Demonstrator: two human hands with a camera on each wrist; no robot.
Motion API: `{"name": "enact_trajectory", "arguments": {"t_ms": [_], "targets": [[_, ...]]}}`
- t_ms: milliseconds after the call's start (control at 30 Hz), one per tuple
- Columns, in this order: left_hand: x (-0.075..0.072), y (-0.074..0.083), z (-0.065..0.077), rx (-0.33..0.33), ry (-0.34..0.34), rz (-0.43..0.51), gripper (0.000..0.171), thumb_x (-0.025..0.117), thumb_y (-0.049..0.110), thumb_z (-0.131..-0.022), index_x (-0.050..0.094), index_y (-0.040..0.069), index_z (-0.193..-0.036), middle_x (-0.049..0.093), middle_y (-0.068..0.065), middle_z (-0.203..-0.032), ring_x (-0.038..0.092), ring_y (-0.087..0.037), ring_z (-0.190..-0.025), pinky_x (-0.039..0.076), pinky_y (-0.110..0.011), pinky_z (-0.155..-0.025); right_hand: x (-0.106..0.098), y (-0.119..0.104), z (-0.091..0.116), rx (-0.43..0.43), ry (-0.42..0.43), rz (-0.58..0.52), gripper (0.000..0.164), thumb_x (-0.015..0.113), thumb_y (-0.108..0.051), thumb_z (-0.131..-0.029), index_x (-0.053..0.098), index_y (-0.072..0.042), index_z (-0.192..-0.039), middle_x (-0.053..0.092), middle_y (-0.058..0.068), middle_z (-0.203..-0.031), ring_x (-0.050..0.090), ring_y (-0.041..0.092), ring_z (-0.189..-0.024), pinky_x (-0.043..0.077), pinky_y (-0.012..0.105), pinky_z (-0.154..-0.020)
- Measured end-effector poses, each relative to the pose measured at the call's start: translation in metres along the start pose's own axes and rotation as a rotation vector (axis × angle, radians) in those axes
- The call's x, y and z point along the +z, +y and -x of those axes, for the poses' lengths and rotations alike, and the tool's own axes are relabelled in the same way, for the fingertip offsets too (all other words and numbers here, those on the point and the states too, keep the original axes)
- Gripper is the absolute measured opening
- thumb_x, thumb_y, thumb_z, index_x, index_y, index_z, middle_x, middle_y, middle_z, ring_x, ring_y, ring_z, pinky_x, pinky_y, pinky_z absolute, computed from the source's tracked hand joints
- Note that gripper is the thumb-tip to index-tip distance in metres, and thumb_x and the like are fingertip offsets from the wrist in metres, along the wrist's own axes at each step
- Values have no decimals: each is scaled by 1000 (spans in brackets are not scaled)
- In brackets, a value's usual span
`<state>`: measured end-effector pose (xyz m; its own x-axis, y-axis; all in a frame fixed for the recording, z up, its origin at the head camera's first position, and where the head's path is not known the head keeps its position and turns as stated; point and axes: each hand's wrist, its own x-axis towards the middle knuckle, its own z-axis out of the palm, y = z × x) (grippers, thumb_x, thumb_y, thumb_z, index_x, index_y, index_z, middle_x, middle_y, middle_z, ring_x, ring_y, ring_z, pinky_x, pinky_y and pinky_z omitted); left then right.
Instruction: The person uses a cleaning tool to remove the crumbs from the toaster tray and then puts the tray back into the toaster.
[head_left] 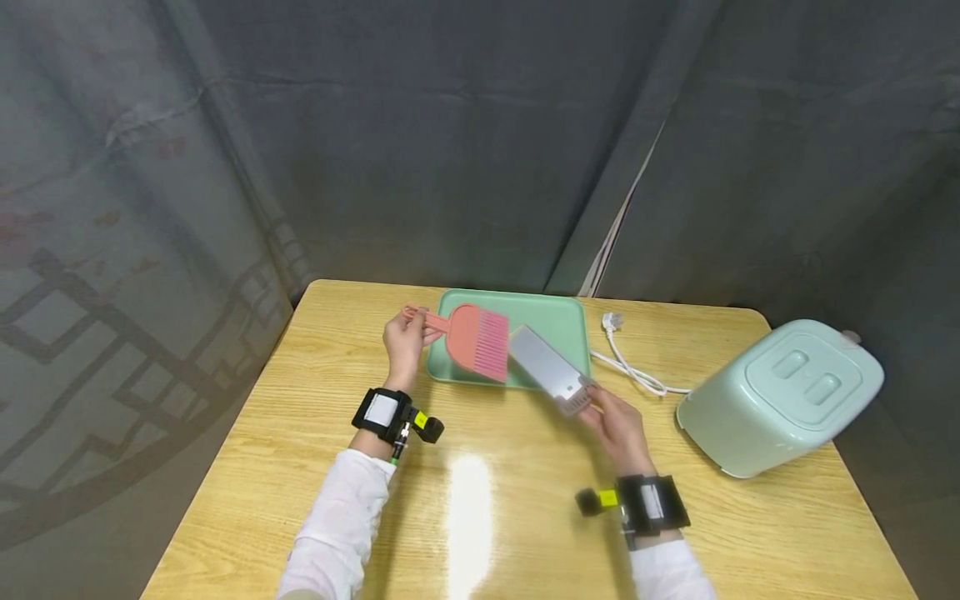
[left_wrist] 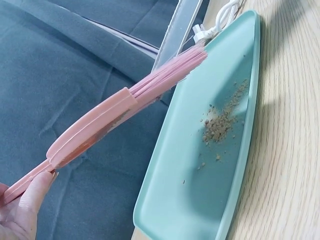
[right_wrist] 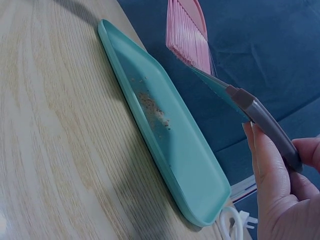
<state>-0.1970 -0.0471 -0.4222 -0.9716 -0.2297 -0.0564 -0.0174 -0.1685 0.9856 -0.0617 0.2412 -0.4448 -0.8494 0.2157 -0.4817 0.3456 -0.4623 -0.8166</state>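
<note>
My left hand [head_left: 405, 343] grips the thin handle of a pink brush [head_left: 467, 337], its bristles pointing right over the mint green tray [head_left: 568, 329]. From the other side, my right hand [head_left: 619, 423] pinches the grey end of a flat metal crumb tray [head_left: 546, 360]. In the right wrist view the crumb tray's far edge meets the tips of the brush's bristles [right_wrist: 187, 42]. Below them, brown crumbs [left_wrist: 219, 125] lie in a small heap on the green tray's floor, with several scattered bits around it.
A mint green toaster [head_left: 780, 400] with a lid on top stands at the table's right side. Its white cord and plug [head_left: 613, 323] lie beside the green tray. The wooden table [head_left: 540, 500] ends at a grey curtain [head_left: 420, 167] behind.
</note>
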Motion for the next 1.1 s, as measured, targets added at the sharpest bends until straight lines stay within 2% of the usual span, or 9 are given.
{"name": "enact_trajectory", "arguments": {"t_ms": [167, 367, 533, 700, 833, 933, 1100], "targets": [[-6, 0, -2, -3, -1, -6, 29, 48, 0, -104, 58, -23, -119, 67, -7, -74, 67, 0, -57, 62, -16, -64, -2, 0, 1, 1, -1, 12, 50, 47, -10, -108, 29, 4, -152, 32, 27, -156, 71, 5, -95, 53, 22, -103], [-13, 3, -3, -1, 5, 14, 30, 48, 0, -105, 58, -23, -119, 66, -5, -73, 67, -1, -58, 62, -16, -64, -5, -3, 3, 9, 17, 2, 50, 48, -12, -108, 31, 4, -151, 38, 24, -151, 71, 5, -96, 53, 21, -102], [-13, 16, 2, 49, -8, 58, 28, 49, -1, -104, 58, -23, -118, 67, -3, -74, 68, -3, -60, 63, -17, -66, -7, -4, 2, 3, 21, -18, 50, 49, -11, -107, 30, 5, -151, 45, 21, -146, 72, 6, -95, 54, 22, -102], [-1, 37, 12, 115, -67, 108, 26, 49, -2, -103, 59, -23, -113, 68, -2, -72, 69, -3, -60, 63, -18, -65, -7, -4, 2, 3, 22, 4, 49, 47, -12, -108, 31, 4, -151, 38, 24, -152, 71, 5, -95, 53, 21, -102], [12, 52, 22, 140, -120, 139, 23, 50, -3, -103, 60, -22, -107, 69, -4, -71, 70, -4, -60, 64, -20, -63, -3, -3, 1, 2, 12, 21, 49, 46, -12, -108, 31, 5, -152, 35, 26, -155, 70, 4, -96, 53, 21, -103], [22, 57, 29, 141, -157, 130, 22, 51, -3, -103, 60, -23, -107, 71, -11, -76, 71, -4, -61, 64, -21, -63, 1, -2, 1, 1, 2, 14, 49, 46, -11, -108, 31, 6, -151, 36, 26, -154, 71, 5, -96, 53, 22, -103], [36, 56, 36, 143, -211, 92, 23, 51, -1, -103, 61, -22, -108, 73, -23, -83, 71, -3, -63, 65, -23, -66, 7, -2, 1, -2, 14, 7, 48, 49, -9, -106, 34, 6, -150, 41, 24, -152, 71, 6, -94, 54, 22, -101]]}}
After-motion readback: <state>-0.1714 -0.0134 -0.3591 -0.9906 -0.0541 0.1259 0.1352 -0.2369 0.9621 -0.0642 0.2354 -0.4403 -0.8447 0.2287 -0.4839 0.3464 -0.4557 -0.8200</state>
